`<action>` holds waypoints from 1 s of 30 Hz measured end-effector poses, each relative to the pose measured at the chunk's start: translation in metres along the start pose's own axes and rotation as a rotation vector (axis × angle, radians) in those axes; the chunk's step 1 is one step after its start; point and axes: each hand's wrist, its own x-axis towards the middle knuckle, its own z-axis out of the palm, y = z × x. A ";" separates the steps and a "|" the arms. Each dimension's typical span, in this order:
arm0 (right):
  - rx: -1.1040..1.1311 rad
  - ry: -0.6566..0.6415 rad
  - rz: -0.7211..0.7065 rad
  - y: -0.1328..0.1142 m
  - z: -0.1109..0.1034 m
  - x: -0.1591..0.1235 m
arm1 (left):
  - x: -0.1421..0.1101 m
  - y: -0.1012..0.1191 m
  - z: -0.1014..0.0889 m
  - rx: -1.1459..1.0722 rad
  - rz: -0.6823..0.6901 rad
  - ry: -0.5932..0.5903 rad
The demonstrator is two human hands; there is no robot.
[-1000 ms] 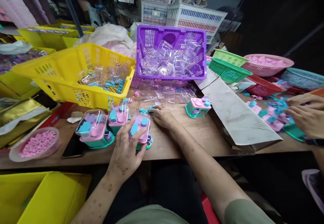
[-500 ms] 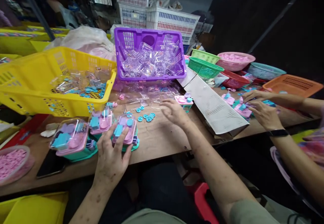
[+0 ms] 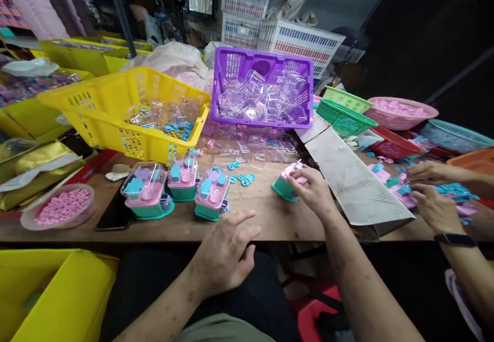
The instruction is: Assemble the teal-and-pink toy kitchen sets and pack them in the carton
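Note:
My right hand [image 3: 314,190] grips a small toy set [image 3: 284,187] with a teal base and pink top, near the cardboard flap. The palm and fingers cover part of it. Over the table's front edge, my left hand [image 3: 231,249] is empty, its fingers loosely apart. Beyond it stands a second toy set [image 3: 212,192], pink over teal. To the left are another toy set [image 3: 148,190] under a clear cover and one more toy set [image 3: 182,177] behind. Small blue wheel-like discs [image 3: 246,179] lie on the wood between my hands.
A yellow basket [image 3: 127,143] and a purple basket [image 3: 262,123] with clear plastic covers stand behind. At left are a tub of pink pieces [image 3: 64,208] and a phone [image 3: 116,213]. A white cardboard flap [image 3: 355,182] separates me from a co-worker's hands [image 3: 436,198].
My left hand has left the toy set at left and moved right, toward the table edge. My right hand has closed on the toy set near the cardboard. The view has turned left.

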 end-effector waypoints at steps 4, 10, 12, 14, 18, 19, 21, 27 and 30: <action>0.306 -0.063 -0.011 -0.013 -0.026 -0.013 | 0.016 -0.023 0.069 -0.148 -0.172 -0.060; 0.142 -0.152 -0.005 0.017 -0.002 0.074 | 0.036 -0.058 0.129 -0.370 -0.309 -0.138; 0.106 -0.275 -0.056 0.027 0.029 0.106 | 0.035 -0.057 0.127 -0.391 -0.290 -0.157; 0.057 -0.369 -0.124 0.033 0.059 0.126 | 0.032 -0.054 0.122 -0.384 -0.290 -0.176; -0.047 -0.481 -0.228 0.041 0.088 0.134 | 0.028 -0.053 0.122 -0.350 -0.326 -0.157; -0.064 -0.499 -0.248 0.043 0.088 0.133 | 0.027 -0.055 0.124 -0.357 -0.317 -0.134; -0.083 -0.534 -0.282 0.045 0.082 0.127 | 0.027 -0.057 0.127 -0.396 -0.281 -0.084; -0.102 -0.458 -0.268 0.030 0.029 0.104 | 0.028 -0.061 0.132 -0.559 -0.385 -0.169; -0.018 -0.328 -0.033 0.015 -0.008 0.082 | 0.028 -0.062 0.133 -0.583 -0.427 -0.191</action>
